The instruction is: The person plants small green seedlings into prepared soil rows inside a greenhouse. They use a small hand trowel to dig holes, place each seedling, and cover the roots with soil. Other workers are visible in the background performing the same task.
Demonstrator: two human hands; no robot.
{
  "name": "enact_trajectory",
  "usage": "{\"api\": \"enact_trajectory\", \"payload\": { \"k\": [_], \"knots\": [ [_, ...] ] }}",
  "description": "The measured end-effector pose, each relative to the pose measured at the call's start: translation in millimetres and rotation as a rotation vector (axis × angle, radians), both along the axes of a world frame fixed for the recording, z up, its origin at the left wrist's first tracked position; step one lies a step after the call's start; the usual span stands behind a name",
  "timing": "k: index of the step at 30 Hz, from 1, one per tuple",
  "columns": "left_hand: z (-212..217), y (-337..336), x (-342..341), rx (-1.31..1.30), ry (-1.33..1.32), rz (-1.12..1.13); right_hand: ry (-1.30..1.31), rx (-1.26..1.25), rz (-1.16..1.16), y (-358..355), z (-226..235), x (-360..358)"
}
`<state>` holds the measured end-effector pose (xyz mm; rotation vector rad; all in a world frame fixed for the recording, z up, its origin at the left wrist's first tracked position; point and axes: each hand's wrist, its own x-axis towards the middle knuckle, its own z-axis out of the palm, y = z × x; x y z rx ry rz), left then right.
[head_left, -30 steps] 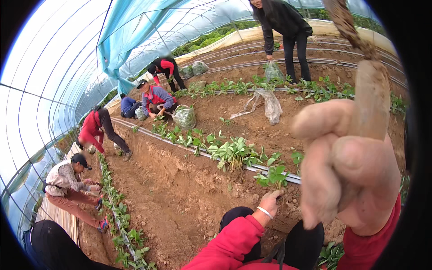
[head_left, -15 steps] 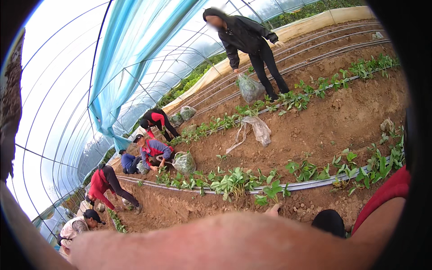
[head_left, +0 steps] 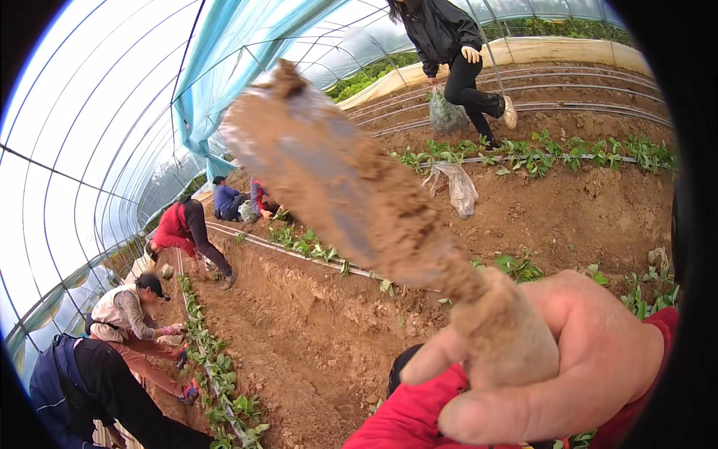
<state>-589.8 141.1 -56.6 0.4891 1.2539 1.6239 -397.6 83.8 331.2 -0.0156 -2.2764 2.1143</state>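
My right hand [head_left: 576, 352] comes in from the lower right in a red sleeve. Its fingers are wrapped around the soil-caked handle [head_left: 516, 337] of a trowel. The trowel's flat metal blade [head_left: 329, 179], smeared with brown soil, rises up and left close to the camera and hides part of the bed behind it. My left hand is out of view. Red cloth [head_left: 415, 411] shows at the lower edge beside a dark rounded shape; whether it is a sleeve or a trouser leg I cannot tell.
Leafy seedlings [head_left: 531, 157] line hoses across the soil beds, with another row [head_left: 209, 352] at the left. A clear plastic bag [head_left: 456, 187] lies on the soil. Several people work at the left; one person in black [head_left: 464, 67] carries a filled bag. A plastic-covered tunnel frame arches overhead.
The forearm that crossed the lower view is gone, and my right hand now holds up a trowel. The view has shifted. The person in black has one foot lifted.
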Motion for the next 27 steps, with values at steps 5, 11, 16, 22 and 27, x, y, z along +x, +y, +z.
{"api": "enact_trajectory", "payload": {
  "k": [5, 11, 16, 22, 27],
  "knots": [
    [-42, -20, -14, -0.263, 0.296, 0.071, -0.159, -0.263, -0.334, 55, -177, -24],
    [-69, 1, -25, -0.186, 0.245, 0.138, 0.07, -0.788, -0.448, 36, -234, -29],
    [-21, -14, -22, 0.052, -0.144, 0.125, 0.611, -0.697, 0.091, 13, -131, -42],
    [-5, -28, -24, -0.035, -0.158, 0.179, 0.772, -0.614, 0.351, 13, -126, -53],
    [1, -30, -24, -0.012, -0.172, 0.165, 0.74, -0.567, 0.339, 6, -123, -56]
  ]
}}
